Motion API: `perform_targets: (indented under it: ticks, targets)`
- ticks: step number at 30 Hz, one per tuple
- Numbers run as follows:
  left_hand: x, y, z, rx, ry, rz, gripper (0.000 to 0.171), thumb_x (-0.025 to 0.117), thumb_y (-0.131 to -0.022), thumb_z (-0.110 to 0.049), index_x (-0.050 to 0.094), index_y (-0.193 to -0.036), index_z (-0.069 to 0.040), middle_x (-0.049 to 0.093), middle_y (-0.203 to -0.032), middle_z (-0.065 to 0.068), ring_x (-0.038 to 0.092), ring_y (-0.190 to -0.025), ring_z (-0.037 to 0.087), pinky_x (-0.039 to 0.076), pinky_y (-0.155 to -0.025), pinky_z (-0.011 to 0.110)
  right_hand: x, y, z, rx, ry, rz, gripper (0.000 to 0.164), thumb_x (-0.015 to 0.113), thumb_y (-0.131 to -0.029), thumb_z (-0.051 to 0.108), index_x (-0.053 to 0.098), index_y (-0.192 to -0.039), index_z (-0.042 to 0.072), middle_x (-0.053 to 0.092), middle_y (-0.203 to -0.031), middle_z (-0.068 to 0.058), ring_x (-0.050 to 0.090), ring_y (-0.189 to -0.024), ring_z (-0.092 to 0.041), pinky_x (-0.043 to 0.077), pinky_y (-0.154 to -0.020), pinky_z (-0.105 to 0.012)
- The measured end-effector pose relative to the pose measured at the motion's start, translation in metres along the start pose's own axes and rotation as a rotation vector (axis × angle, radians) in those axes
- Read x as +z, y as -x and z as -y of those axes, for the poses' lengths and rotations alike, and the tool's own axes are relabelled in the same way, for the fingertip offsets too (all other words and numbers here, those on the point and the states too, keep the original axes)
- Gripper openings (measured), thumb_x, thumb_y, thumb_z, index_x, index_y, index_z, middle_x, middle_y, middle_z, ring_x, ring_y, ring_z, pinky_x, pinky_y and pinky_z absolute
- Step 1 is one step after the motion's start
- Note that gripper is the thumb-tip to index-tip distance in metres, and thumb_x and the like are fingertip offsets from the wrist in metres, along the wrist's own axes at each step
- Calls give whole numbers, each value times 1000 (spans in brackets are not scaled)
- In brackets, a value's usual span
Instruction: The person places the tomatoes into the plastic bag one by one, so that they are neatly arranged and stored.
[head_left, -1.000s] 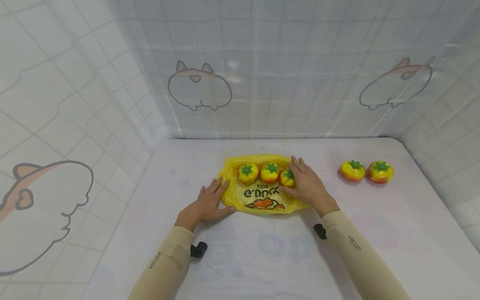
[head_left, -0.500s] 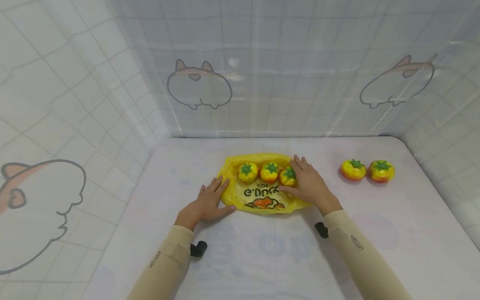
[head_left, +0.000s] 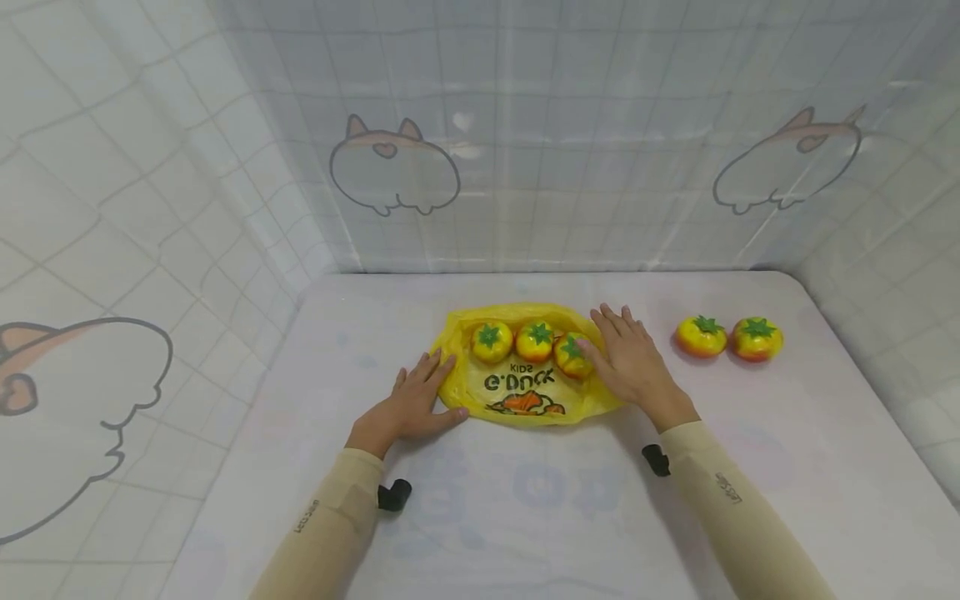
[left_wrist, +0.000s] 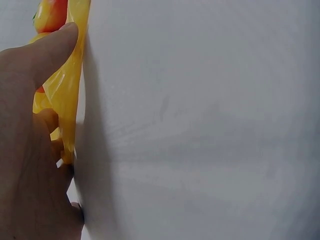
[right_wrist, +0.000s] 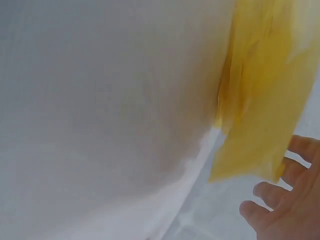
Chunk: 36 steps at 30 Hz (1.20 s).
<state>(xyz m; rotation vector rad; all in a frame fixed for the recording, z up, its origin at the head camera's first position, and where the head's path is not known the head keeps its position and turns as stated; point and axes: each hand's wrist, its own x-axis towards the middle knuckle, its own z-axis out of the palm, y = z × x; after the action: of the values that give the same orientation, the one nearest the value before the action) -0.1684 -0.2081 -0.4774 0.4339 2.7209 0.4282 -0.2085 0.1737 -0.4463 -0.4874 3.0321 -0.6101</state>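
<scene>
A yellow plastic bag (head_left: 540, 410) printed with a duck and lettering lies spread on the table in the head view. Three yellow-and-red fruits with green star-shaped tops sit in a row on it: left fruit (head_left: 492, 343), middle fruit (head_left: 536, 342) and right fruit (head_left: 572, 365). My left hand (head_left: 414, 404) rests, fingers spread, on the bag's left edge; the left wrist view shows the thumb against the yellow plastic (left_wrist: 67, 95). My right hand (head_left: 636, 362) is at the bag's right side, fingers extended, its thumb overlapping the right fruit. Loose yellow plastic (right_wrist: 265, 110) hangs beside its fingers in the right wrist view.
Two more such fruits, one (head_left: 701, 337) beside the other (head_left: 757, 340), sit at the back right of the white table (head_left: 510, 533). Behind the table hangs a tiled-pattern curtain (head_left: 570, 167) with cartoon animals. Similar sheeting stands on both sides.
My right hand has shifted right, off the right fruit's side, showing more of that fruit. The left hand has stayed in place at the bag's left edge.
</scene>
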Motion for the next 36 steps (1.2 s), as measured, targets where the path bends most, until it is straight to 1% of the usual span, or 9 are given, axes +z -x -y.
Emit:
perform_targets:
  ticks: [7, 11, 14, 17, 20, 24, 28, 33, 36]
  targets:
    - [0, 1, 1, 4, -2, 2, 102, 51, -93, -76, 7, -167, -23, -3, -174, 10, -2, -160, 34, 1, -126, 61, -23, 7, -15, 26, -9, -50, 80, 27, -108, 60, 26, -162, 2, 19, -169, -23, 9, -154, -52, 10, -123, -67]
    - [0, 1, 2, -3, -4, 3, 102, 50, -92, -77, 6, -167, -24, -4, -174, 9, -3, -160, 34, 1, -126, 61, -31, 11, -18, 34, -7, -42, 81, 30, -108, 60, 25, -162, 0, 18, -169, -25, 8, -154, -53, 11, -123, -66]
    - [0, 0, 2, -6, -3, 0, 103, 50, -92, -78, 6, -167, -24, -4, -174, 9, -3, -160, 33, 1, -126, 61, -34, 13, -18, 39, 5, -40, 83, 33, -107, 62, 24, -162, 1, 18, -169, -25, 8, -154, -52, 11, -123, -65]
    - [0, 0, 1, -7, -2, -3, 103, 51, -92, -78, 6, -167, -24, -4, -174, 8, -3, -160, 33, 1, -126, 61, -36, 16, -20, 48, 23, -56, 84, 38, -105, 62, 25, -162, 2, 19, -169, -23, 10, -155, -51, 12, -124, -64]
    - [0, 0, 0, -4, 3, -4, 103, 52, -92, -76, 8, -167, -23, -2, -174, 9, -2, -160, 34, 1, -126, 61, -38, 19, -24, 62, 35, -80, 85, 43, -104, 62, 26, -162, 3, 21, -168, -23, 13, -154, -50, 17, -122, -67]
    - [0, 1, -1, -3, 8, -2, 102, 53, -92, -75, 9, -167, -23, -1, -174, 10, -1, -160, 35, 1, -126, 62, -40, 25, -33, 69, 44, -125, 84, 50, -103, 58, 28, -161, 2, 26, -166, -24, 20, -152, -51, 25, -116, -71]
    - [1, 1, -1, -4, 3, -7, 102, 52, -92, -76, 8, -167, -23, -2, -174, 10, -2, -160, 34, 1, -126, 62, -42, 30, -44, 68, 52, -171, 81, 58, -102, 51, 29, -159, 1, 29, -163, -25, 25, -149, -53, 28, -114, -72]
    - [-1, 2, -2, -8, 5, -6, 101, 51, -92, -76, 8, -167, -23, -3, -174, 9, -2, -160, 33, 1, -126, 61, -46, 35, -53, 94, 75, -200, 79, 61, -101, 45, 31, -158, -1, 32, -161, -27, 28, -146, -55, 28, -111, -75]
    - [0, 1, -1, -5, 13, -3, 102, 51, -92, -76, 8, -167, -23, -2, -174, 9, -2, -160, 34, 1, -126, 61, -48, 40, -58, 132, 50, -212, 77, 61, -101, 42, 31, -157, -1, 31, -162, -27, 27, -147, -55, 27, -112, -75]
